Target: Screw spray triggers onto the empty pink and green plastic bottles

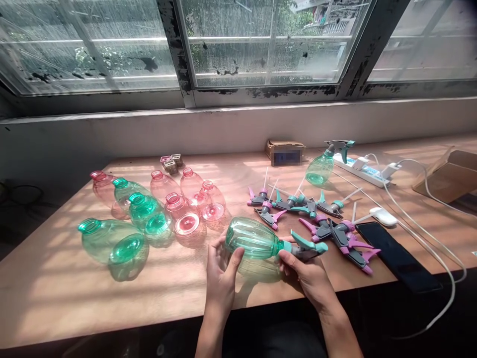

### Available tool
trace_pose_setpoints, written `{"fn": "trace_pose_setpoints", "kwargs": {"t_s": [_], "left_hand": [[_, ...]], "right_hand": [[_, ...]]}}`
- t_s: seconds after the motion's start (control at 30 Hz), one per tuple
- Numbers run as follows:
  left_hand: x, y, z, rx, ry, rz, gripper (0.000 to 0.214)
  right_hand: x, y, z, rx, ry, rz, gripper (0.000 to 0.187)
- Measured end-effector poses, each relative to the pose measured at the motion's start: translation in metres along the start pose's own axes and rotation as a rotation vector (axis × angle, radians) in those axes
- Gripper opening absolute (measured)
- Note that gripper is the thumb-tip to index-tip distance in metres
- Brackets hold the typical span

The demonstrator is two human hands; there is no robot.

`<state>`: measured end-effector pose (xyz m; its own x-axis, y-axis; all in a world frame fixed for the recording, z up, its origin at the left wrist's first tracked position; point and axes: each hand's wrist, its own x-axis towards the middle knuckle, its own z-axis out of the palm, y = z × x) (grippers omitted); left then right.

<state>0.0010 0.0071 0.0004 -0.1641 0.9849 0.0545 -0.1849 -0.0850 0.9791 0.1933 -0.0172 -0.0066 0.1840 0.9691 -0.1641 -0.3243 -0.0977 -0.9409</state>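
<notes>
1. A person's two bare hands work near the front edge of a sunlit wooden table (55, 308), holding a translucent green bottle (253, 238) sideways just above the tabletop, base to the left, neck to the right.
2. The left hand (220, 266) curls around the base end, thumb on the near side.
3. The right hand (306, 272) grips the neck end, its thumb and fingers closed about the lower part of a teal-and-grey trigger head (307, 246), which sits on the bottle's neck. Whether it is fully tightened, I cannot tell.
4. On the left stand open-necked bottles without heads: five pink bottles (182, 216) and three green bottles (112, 241), grouped close together.
5. Right of centre lie loose pink-and-grey trigger heads (269, 215) and teal-and-grey ones, their thin tubes pointing various ways.
6. Behind them stands a green spray bottle (319, 169) with its head on, beside a white power strip (365, 171) with plugs and cables.
7. A black smartphone (398, 256) and a white case (383, 217) lie at right.
8. Beyond the table is a streaked window (261, 59).
</notes>
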Motion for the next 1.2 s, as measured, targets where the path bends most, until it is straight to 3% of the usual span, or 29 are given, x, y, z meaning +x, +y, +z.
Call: {"fn": "trace_pose_setpoints", "kwargs": {"t_s": [0.2,0.33,0.5,0.6,0.73,0.8,0.9,0.97,1.07,1.13,1.2], "left_hand": [[-0.003,-0.001,0.003,-0.065,-0.116,0.041,0.039],[-0.004,0.0,0.0,-0.03,-0.07,-0.012,0.052],[0.0,0.0,-0.007,-0.034,0.133,-0.042,0.074],[0.002,0.005,-0.01,-0.073,0.104,-0.078,0.072],[-0.008,0.02,-0.008,-0.065,-0.04,-0.031,0.067],[-0.017,0.03,-0.005,-0.048,-0.059,0.079,0.07],[-0.029,0.043,-0.002,-0.018,-0.055,0.175,0.074],[-0.034,0.05,-0.003,-0.046,-0.123,0.137,0.079],[-0.034,0.055,-0.007,-0.154,-0.263,-0.007,0.086],[-0.033,0.056,-0.009,-0.214,-0.275,-0.126,0.081],[-0.034,0.057,-0.008,-0.235,-0.218,-0.222,0.065]], "right_hand": [[0.007,0.007,-0.002,0.055,0.099,-0.096,0.045],[0.005,0.003,-0.003,-0.011,0.107,-0.094,0.042],[0.0,-0.014,0.0,-0.306,-0.193,-0.203,0.028],[-0.003,-0.014,-0.001,-0.323,-0.22,-0.262,0.025],[-0.006,0.002,0.0,-0.161,-0.083,-0.166,0.037],[-0.006,0.007,0.004,-0.023,0.017,-0.099,0.046],[-0.009,0.002,0.011,0.092,0.094,-0.096,0.043],[-0.017,-0.006,0.013,0.05,0.18,-0.201,0.039],[-0.036,-0.014,0.013,-0.231,0.395,-0.481,0.039],[-0.048,-0.015,0.013,-0.42,0.457,-0.647,0.036],[-0.055,-0.014,0.014,-0.476,0.445,-0.697,0.03]]}}
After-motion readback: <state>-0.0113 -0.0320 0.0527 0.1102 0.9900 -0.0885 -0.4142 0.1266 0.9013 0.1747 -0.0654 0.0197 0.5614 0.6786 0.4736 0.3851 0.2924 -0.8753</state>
